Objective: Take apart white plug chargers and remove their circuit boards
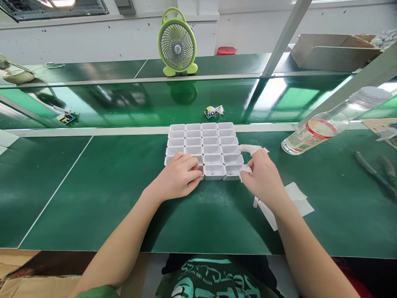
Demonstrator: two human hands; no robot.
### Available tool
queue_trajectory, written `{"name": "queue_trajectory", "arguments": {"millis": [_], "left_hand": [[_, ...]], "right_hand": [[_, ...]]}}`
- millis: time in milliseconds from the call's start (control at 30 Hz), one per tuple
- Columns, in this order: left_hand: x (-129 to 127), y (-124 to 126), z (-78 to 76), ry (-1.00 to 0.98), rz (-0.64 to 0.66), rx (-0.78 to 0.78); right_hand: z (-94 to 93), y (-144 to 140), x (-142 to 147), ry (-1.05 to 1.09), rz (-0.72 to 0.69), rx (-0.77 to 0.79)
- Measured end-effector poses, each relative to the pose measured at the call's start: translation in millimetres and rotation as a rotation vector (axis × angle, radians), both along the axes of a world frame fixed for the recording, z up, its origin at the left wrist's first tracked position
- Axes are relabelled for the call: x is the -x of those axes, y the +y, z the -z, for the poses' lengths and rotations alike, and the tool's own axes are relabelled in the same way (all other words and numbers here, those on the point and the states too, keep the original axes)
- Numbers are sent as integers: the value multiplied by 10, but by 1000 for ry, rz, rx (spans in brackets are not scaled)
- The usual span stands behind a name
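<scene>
A block of small white plastic cases (203, 147), square and open-topped with thin smooth walls, sits on the green matte surface (93, 186) in a grid four wide and six deep, twenty-four in all. The left hand (178, 176) curls its fingers (194, 176) against the nearest left case. The right hand (263, 176), two fingers (249, 149) wrapped in white tape, pinches the near right corner case.

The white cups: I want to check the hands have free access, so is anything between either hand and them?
No. The left hand already rests on the near-left white cups, and the right hand, fingertips wrapped in white, touches the near-right corner.
</scene>
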State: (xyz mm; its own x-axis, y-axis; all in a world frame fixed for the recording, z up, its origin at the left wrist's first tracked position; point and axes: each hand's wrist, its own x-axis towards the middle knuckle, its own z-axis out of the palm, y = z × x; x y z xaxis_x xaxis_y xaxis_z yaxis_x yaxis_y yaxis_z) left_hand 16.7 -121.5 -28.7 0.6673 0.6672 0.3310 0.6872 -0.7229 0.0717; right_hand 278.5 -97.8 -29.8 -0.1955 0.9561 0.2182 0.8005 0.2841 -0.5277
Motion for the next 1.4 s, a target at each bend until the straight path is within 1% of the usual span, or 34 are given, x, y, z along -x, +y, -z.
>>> {"name": "queue_trajectory", "arguments": {"millis": [233, 500, 800, 1400], "left_hand": [[-3, -5, -6, 16, -2, -7], [-6, -6, -5, 11, -1, -6], [5, -7, 1, 10, 0, -3], [-12, 4, 0, 12, 8, -28]], "right_hand": [[18, -6, -3, 6, -14, -33], [6, -6, 1, -5, -6, 3], [29, -13, 10, -8, -30, -54], [36, -17, 12, -20, -34, -83]]}}
